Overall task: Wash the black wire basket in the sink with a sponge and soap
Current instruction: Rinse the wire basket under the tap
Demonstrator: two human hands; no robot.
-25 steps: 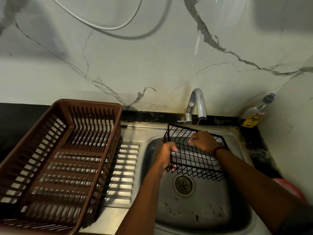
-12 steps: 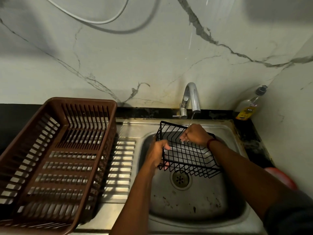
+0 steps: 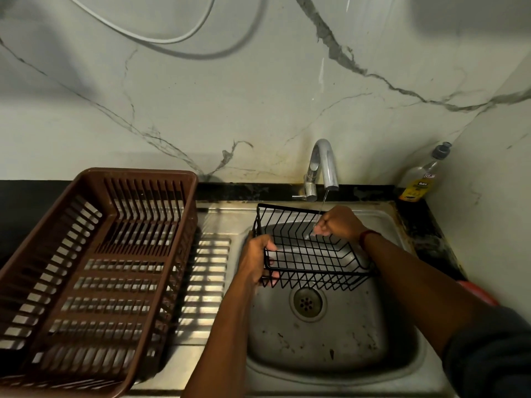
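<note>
Both hands grip the thin black wire basket (image 3: 310, 254): left hand (image 3: 255, 261) on its left rim, right hand (image 3: 337, 222) closed on the far rim, above the scuffed steel sink (image 3: 316, 340).

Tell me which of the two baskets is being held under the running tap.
The black wire basket, gripped by both hands over the sink. The brown plastic basket sits untouched on the drainboard.

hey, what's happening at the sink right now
A person is holding a black wire basket over the steel sink, under a thin stream of water from the tap. The left hand grips the basket's left end, and the right hand is closed at its far rim, right where the water lands. No sponge is visible. An empty brown dish rack sits on the drainboard to the left, and a bottle stands in the back right corner.
</note>
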